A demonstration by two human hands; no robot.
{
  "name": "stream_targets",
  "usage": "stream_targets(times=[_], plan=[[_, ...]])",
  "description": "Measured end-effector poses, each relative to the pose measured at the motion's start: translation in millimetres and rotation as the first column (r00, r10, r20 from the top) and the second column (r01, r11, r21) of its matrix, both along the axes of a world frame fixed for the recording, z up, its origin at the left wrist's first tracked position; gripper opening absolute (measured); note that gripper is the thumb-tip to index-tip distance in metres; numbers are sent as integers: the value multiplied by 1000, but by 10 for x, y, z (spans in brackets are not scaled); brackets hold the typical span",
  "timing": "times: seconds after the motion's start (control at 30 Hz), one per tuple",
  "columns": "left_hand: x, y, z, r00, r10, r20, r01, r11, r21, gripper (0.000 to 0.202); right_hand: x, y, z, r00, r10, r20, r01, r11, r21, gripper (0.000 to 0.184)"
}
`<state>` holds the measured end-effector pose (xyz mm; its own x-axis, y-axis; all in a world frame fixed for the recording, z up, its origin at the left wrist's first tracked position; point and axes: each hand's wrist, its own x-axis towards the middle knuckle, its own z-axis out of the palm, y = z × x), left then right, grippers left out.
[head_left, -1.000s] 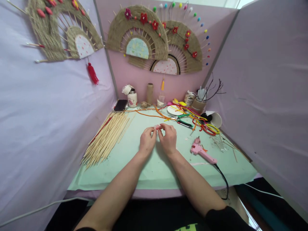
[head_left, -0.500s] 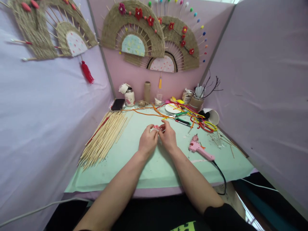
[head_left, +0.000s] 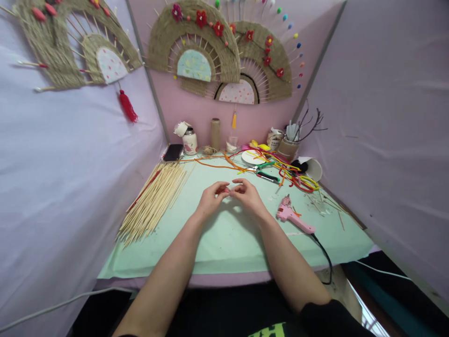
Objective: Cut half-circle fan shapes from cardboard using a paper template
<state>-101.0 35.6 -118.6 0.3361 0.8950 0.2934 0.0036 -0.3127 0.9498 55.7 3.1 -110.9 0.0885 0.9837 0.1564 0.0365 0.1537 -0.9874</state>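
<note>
Head camera looks down on a green mat [head_left: 228,243]. At centre left of the frame lies a fanned bundle of bamboo sticks [head_left: 154,201]. Near the middle, the left hand [head_left: 209,202] pinches a tiny pink piece [head_left: 228,190] between thumb and forefinger, its other fingers loosely curled. The right hand [head_left: 249,195] nips the same piece from the other side. A pink glue gun [head_left: 293,219] rests to the right, apart from both hands.
</note>
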Motion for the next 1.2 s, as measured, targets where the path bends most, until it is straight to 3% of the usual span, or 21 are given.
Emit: stream_targets(times=[0.17, 0.37, 0.47, 0.7, 1.2], plan=[[18, 31, -4, 977, 106, 185, -82, 988, -132, 36, -20, -25, 64, 979, 2, -201, -1, 1000, 5, 39], [64, -71, 87, 949, 44, 313, 35, 969, -245, 36, -103, -31, 59, 978, -67, -198, 85, 993, 85, 40], [58, -95, 119, 949, 25, 314, 59, 964, -258, 34, -95, -34, 39, 973, -101, -209, 128, 985, 117, 37], [37, -34, 84, 948, 147, 281, -72, 963, -261, 28, -91, -40, 42, 979, -105, -176, 127, 984, 122, 43], [70, -56, 94, 954, 191, 229, -131, 958, -256, 25, -119, -61, 47, 975, -92, -205, 124, 981, 150, 40]])
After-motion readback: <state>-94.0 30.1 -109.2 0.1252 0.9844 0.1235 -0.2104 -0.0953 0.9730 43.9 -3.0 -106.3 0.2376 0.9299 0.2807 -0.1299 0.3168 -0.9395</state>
